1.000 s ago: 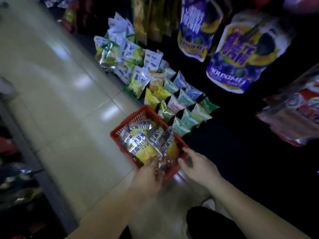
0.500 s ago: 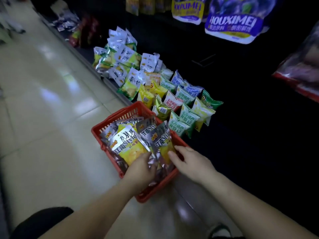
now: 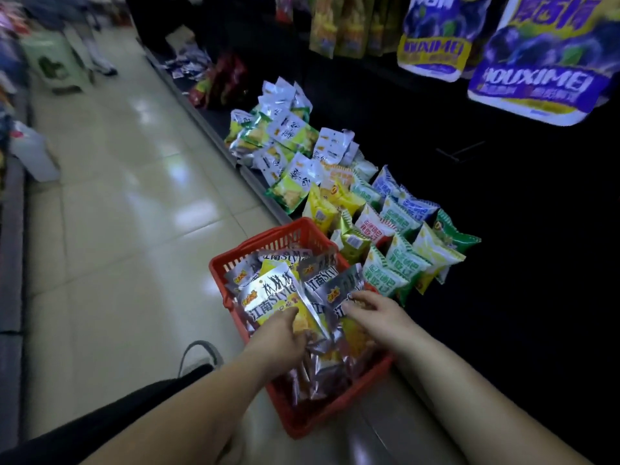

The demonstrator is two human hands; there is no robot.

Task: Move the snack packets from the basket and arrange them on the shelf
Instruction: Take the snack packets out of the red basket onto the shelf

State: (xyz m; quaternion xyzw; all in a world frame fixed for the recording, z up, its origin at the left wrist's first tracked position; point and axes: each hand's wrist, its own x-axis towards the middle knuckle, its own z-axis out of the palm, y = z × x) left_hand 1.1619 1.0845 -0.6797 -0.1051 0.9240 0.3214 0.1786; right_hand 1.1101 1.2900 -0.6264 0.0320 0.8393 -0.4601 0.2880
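A red plastic basket (image 3: 278, 238) stands on the floor against the low dark shelf (image 3: 503, 263). It holds several silver-and-yellow snack packets (image 3: 268, 297) in a loose pile. My left hand (image 3: 280, 333) rests on the front packet with its fingers curled over the yellow part. Over the neighbouring silver packet (image 3: 339, 290) lies my right hand (image 3: 372, 313), fingers spread on its face. Whether either hand has a firm grip is unclear. Rows of small green, yellow and white packets (image 3: 396, 236) stand on the shelf just beyond the basket.
More white-and-green bags (image 3: 281, 135) lie heaped farther along the shelf. Large purple bags (image 3: 536, 82) hang above at the right. The tiled aisle floor (image 3: 134, 213) runs to the left, with a green box (image 3: 55, 58) and a person's legs far back. My dark trouser leg (image 3: 100, 424) is at bottom left.
The view has swung, so the basket sits lower and nearer. Both hands have stayed on the packets at the front of the basket, and the right hand has slid further onto a silver packet.
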